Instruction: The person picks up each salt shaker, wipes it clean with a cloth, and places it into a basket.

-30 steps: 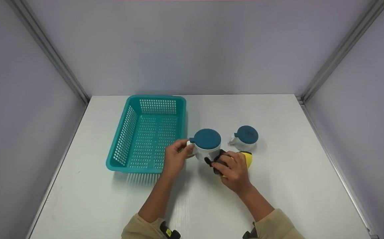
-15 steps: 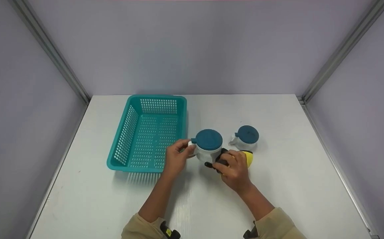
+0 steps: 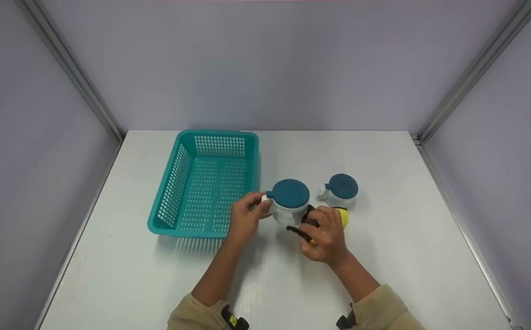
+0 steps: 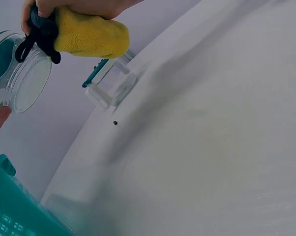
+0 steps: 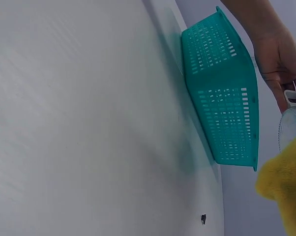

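Observation:
By its white handle, my left hand (image 3: 246, 217) holds a clear jar (image 3: 288, 216) with a blue lid (image 3: 290, 193). The left wrist view shows its base tilted and raised off the table. My right hand (image 3: 324, 238) grips a bunched yellow-and-black cloth (image 3: 342, 218) against the jar's right side; a black strip of it pokes out under the fingers. In the left wrist view the cloth's yellow part (image 4: 91, 34) hangs below the right hand. The right wrist view catches the yellow cloth (image 5: 288, 179) beside the jar (image 5: 289, 129).
A second, smaller blue-lidded jar (image 3: 340, 191) stands upright on the table behind the right hand. Left of the held jar is a teal perforated basket (image 3: 219, 133), close to the left hand. A small dark speck (image 4: 115, 123) lies on the white table (image 3: 412, 256). Walls enclose the back and sides.
The held jar and left hand have shifted slightly right. The right hand's fingers have curled further in, and the cloth's black strip shows more. The basket and second jar have stayed put.

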A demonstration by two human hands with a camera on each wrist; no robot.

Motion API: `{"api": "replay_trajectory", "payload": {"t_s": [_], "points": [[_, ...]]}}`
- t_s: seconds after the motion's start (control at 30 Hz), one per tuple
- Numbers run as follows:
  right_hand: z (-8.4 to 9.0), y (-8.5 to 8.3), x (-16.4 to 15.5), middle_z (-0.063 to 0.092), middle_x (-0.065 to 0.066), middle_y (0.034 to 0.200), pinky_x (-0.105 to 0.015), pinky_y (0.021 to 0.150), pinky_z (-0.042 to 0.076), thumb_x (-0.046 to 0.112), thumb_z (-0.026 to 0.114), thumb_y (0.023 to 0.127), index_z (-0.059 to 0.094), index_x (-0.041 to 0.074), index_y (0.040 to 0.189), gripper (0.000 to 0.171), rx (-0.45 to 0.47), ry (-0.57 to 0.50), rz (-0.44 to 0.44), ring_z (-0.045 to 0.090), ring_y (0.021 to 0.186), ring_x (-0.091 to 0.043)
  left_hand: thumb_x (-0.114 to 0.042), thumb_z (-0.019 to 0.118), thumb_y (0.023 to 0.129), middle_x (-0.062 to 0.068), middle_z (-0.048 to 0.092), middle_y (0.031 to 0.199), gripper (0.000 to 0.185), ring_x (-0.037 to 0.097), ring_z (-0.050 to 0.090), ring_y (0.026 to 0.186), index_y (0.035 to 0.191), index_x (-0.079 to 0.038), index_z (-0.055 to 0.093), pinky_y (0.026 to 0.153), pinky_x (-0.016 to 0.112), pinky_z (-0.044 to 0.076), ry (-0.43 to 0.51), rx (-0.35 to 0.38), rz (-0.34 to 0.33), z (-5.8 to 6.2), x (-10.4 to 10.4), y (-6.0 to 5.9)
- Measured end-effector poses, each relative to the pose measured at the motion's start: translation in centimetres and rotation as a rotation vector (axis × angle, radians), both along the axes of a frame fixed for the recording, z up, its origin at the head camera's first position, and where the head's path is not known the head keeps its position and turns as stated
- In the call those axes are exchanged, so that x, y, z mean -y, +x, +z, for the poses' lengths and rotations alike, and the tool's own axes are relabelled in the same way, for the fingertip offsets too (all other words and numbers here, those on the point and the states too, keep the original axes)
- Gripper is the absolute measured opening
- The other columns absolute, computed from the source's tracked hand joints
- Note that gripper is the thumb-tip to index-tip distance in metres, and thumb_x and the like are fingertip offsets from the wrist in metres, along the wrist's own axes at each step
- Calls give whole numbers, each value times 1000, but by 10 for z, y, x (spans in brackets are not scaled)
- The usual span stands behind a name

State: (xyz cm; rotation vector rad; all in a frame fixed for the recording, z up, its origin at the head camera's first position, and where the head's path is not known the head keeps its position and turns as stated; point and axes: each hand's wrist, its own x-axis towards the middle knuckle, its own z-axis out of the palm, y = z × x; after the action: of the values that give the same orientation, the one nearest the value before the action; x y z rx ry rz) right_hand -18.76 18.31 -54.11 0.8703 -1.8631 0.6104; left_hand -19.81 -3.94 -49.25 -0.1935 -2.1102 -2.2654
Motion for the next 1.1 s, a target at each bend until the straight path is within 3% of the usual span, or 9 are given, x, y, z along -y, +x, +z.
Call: {"api": "replay_trajectory", "payload": {"t_s": [0.1, 0.2, 0.4, 0.7, 0.93, 1.1], "points": [[1, -1, 1, 62, -10, 88, -40, 73, 43, 37, 63, 89, 70, 12, 72, 31, -44, 10, -19, 53, 88, -28, -9, 67, 93, 16, 65, 99, 19, 18, 63, 87, 109, 1, 71, 76, 42, 60, 5, -19, -5, -1, 0, 0], [1, -1, 2, 63, -9, 87, -39, 73, 43, 34, 71, 88, 73, 12, 74, 27, -83, 27, -28, 54, 87, -27, -9, 67, 93, 15, 65, 98, 19, 17, 63, 87, 109, 0, 71, 76, 41, 60, 4, -24, -2, -3, -1, 1], [2, -1, 3, 66, -8, 88, -37, 70, 45, 23, 66, 86, 78, 11, 87, 17, -128, 29, -13, 56, 85, -25, -7, 67, 93, 13, 65, 98, 19, 14, 63, 85, 109, 2, 70, 75, 40, 60, 10, 15, 8, -5, 0, 4], [12, -2, 7, 68, -11, 90, -37, 68, 43, 22, 64, 85, 78, 11, 83, 17, -202, -1, 20, 59, 84, -27, -8, 67, 93, 13, 66, 99, 21, 13, 63, 85, 110, 3, 70, 75, 41, 60, 4, 7, -4, -4, 0, 4], [24, -3, 11, 69, -12, 91, -37, 70, 44, 23, 65, 85, 77, 9, 83, 18, -252, -31, 49, 61, 86, -28, -7, 68, 92, 13, 65, 99, 21, 17, 64, 86, 112, 1, 70, 75, 41, 60, 11, 44, 10, -26, -2, -8], [25, -4, 13, 71, -12, 90, -38, 71, 46, 22, 66, 86, 77, 8, 82, 18, -274, -44, 49, 63, 85, -29, -11, 69, 92, 14, 66, 102, 21, 22, 69, 89, 111, -1, 71, 74, 39, 61, 36, 53, 26, -29, -4, -10]]}}
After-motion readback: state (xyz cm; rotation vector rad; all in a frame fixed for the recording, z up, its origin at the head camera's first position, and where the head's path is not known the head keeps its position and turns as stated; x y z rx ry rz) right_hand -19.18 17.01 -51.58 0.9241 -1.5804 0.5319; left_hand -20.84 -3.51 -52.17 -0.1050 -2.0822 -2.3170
